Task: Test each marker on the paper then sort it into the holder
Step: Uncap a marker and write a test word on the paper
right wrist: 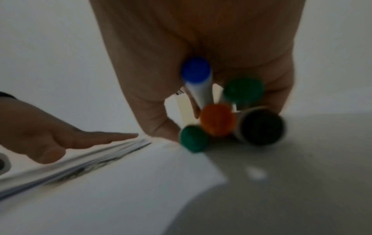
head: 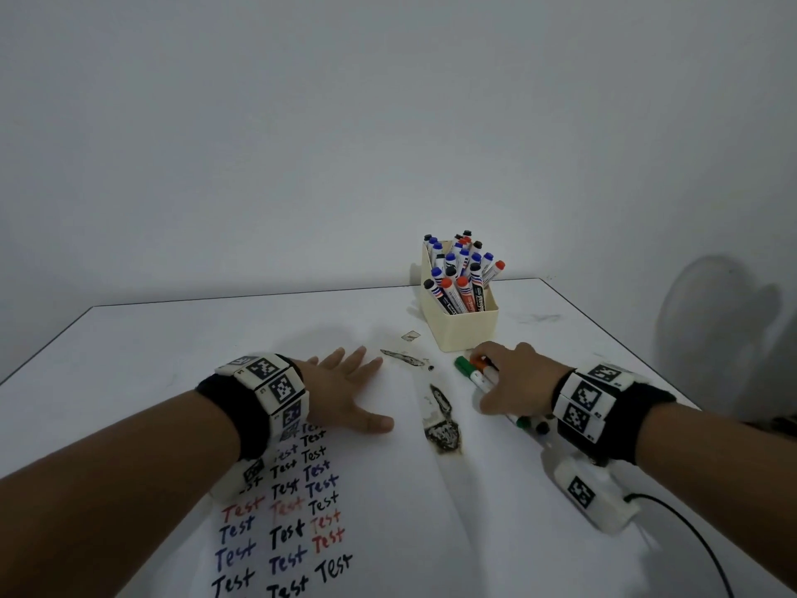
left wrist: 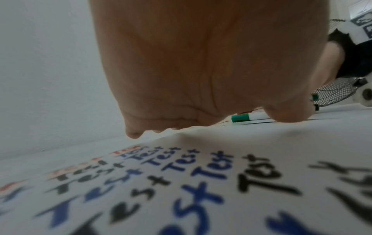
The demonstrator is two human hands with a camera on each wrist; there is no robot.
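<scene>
Loose markers (head: 476, 375): a small bundle lying on the desk (head: 172, 338) just in front of the holder (head: 470, 328), green and orange caps showing in the head view. Right wrist view shows five end caps stacked together (blue, two green, orange, black), though it is blurred.

Right hand (head: 513, 381): fingers curled over the bundle, closed round several markers at once. Whether one marker is singled out, cannot tell.

Holder: cream box, already packed with upright and leaning markers, blue, black and orange caps. Judged: most of the sorting is done, this bundle is what remains.

Paper (head: 388, 489): lies left of the holder and nearer the person, rows of "Test" in black, blue and red. Left hand (head: 345, 394) flat on it, fingers spread and straight, holding nothing, pinning the sheet.

Dark scuffed patches on the desk between paper and holder.

Risks, judged:
- Lifting one marker out of a stacked bundle may roll the others toward the desk edge right of the holder.
- The paper bulges near the right hand; if the left hand lets go, the sheet may shift under the pen.
- The holder is crowded; a forced insertion may tip leaning markers out.
</scene>
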